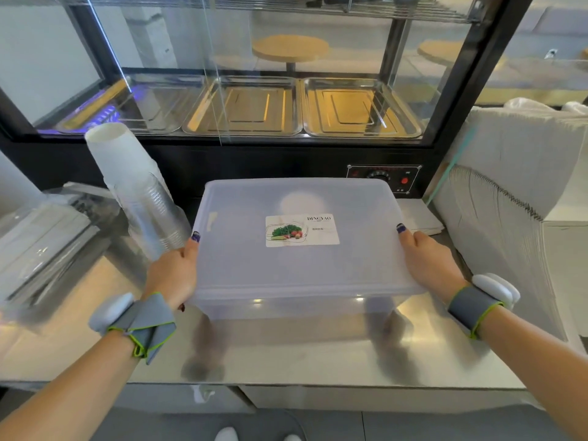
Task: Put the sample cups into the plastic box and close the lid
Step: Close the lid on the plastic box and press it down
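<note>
We've got bare steel counter point(286, 354) in front of the plastic box point(299, 249). Cup stack point(140, 198) crowds its left side, paper stack point(515, 218) the right, display case point(254, 154) blocks behind.

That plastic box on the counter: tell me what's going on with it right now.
A person is gripping the plastic box with both bare hands, the left hand on its left edge and the right hand on its right edge, thumbs on top of the lid. The lid is on. The box sits over the steel counter, in front of a glass display case. A stack of cups stands outside the box, to its left.
</note>
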{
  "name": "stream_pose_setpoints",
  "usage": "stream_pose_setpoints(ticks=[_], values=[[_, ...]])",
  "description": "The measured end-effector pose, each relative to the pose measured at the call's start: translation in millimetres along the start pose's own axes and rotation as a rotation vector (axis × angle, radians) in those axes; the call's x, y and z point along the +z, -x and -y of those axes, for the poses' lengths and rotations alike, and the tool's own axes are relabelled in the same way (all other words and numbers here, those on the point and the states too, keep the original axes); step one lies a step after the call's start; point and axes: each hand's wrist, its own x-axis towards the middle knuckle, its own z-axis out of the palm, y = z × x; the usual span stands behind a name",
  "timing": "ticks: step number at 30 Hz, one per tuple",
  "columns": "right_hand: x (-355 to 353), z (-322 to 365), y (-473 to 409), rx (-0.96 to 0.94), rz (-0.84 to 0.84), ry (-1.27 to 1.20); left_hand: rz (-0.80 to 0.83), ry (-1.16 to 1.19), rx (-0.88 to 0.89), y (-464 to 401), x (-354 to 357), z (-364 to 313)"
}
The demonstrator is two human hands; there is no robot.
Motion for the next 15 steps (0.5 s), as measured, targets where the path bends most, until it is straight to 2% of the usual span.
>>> stream_pose_setpoints(ticks=[5, 12, 15], values=[[-2, 3, -1, -0.038, 0.045, 0.073, 0.098, -0.002, -0.022, -2, -7, -3], [-10, 12, 9, 0.015, 0.008, 0.11, 0.147, 0.0, -0.006, 3, -14, -6], [-15, 18, 17, -0.012, 0.018, 0.272, 0.186, -0.007, 0.006, 5, -16, -7]])
